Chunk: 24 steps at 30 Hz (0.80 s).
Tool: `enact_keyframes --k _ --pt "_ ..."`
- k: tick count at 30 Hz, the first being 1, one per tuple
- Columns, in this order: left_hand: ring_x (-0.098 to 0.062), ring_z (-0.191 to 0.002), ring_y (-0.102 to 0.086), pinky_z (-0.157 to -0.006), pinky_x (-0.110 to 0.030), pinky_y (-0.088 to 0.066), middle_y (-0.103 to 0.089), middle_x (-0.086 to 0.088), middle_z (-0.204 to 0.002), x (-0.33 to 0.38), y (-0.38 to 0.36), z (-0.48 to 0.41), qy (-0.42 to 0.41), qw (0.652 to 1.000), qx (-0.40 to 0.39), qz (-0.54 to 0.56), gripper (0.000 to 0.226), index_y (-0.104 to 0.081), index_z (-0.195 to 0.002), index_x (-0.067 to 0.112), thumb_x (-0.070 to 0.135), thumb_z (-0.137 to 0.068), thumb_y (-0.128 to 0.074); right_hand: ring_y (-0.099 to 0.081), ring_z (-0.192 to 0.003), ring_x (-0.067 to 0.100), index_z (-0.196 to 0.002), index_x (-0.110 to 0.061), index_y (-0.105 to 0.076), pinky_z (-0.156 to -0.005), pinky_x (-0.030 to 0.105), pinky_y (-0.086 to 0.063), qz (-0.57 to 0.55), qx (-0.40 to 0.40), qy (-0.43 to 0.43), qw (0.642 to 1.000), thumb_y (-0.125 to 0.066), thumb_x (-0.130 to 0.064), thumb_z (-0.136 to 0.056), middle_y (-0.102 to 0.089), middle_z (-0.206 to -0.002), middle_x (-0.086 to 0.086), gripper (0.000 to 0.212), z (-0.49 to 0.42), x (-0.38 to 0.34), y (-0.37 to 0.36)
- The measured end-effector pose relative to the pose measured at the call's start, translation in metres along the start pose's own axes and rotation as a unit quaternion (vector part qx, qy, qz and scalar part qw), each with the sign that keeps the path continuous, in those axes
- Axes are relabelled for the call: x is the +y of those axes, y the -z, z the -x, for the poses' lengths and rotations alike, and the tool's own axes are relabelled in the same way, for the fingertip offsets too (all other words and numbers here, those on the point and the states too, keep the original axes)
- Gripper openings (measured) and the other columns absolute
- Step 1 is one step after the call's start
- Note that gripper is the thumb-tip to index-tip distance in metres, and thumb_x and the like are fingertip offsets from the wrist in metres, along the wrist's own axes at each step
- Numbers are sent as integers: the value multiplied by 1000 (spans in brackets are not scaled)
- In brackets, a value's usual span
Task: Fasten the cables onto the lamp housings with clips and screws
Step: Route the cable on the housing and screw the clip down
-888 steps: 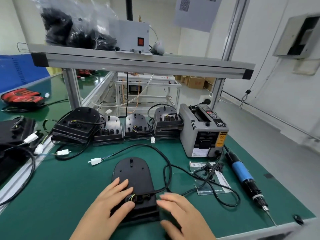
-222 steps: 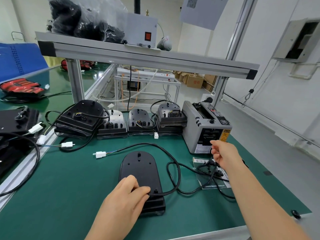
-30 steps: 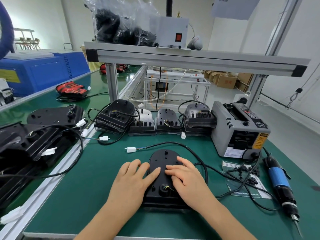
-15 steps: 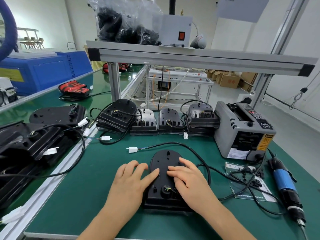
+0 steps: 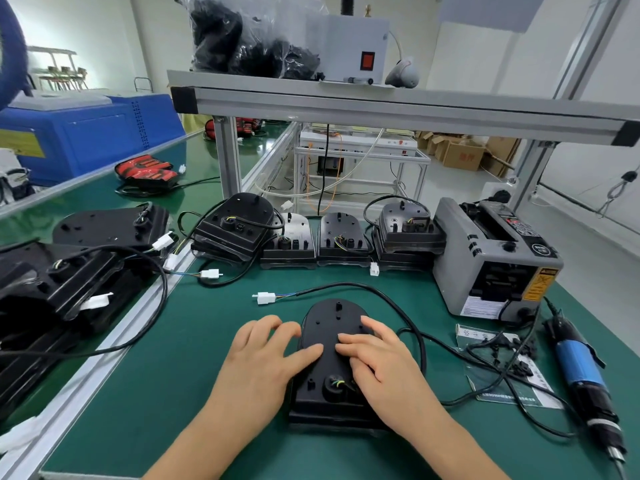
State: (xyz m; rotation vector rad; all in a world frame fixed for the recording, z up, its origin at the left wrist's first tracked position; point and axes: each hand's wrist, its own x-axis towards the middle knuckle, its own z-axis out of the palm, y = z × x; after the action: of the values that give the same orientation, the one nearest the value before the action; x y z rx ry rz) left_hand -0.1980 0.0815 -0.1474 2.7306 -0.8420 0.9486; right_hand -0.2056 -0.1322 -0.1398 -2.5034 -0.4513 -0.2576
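Between left hand and right hand: lamp housing, fingers flat on top.

Grey tape dispenser stands on the right of the green bench mat. The aluminium shelf overhead carries a clear bag with dark contents, a grey box with a red switch, and a small domed object, possibly a camera. Blue bin far left. Cardboard boxes on the floor behind.
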Motion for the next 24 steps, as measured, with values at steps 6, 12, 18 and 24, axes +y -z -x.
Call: enact_keyframes --k 6,12,18,24 --pt "-23 -117 -39 -93 -34 -38 -51 2 -124 -38 -35 -48 211 964 -128 98 47 -49 -136 28 9 -93 -47 -9 -135 -11 -124 -33 -61 -116 24 -15 8 -3 2 1000 -43 -22 -98 -46 -129 -33 33 0 -1 1" --pt "-26 -120 -41 -97 -37 -37 -50 -4 -129 -49 -69 -105 189 939 -287 -4 40 -48 -132 19 36 -96 -47 -10 -136 -10 -121 -35 -62 -114 24 -17 31 10 13 999 -43 -39 -97 -48 -125 -32 31 9 -8 11" --pt "-27 -96 -59 -76 -33 -47 -65 -8 -104 -39 -51 -104 244 925 -292 15 12 -62 -95 12 16 -89 -52 6 -137 -15 -127 -52 -47 -113 24 -7 116 -49 -4 992 -17 -86 -65 -22 -130 -47 76 31 -7 24" --pt "-10 -44 -58 -54 -22 -51 -65 -2 -64 -33 -3 -68 429 777 -263 378 10 -66 -86 14 17 -81 -73 -58 -112 19 -96 -36 -74 -67 40 -58 177 21 10 984 -43 -67 -70 -69 -109 -11 51 43 -12 20"
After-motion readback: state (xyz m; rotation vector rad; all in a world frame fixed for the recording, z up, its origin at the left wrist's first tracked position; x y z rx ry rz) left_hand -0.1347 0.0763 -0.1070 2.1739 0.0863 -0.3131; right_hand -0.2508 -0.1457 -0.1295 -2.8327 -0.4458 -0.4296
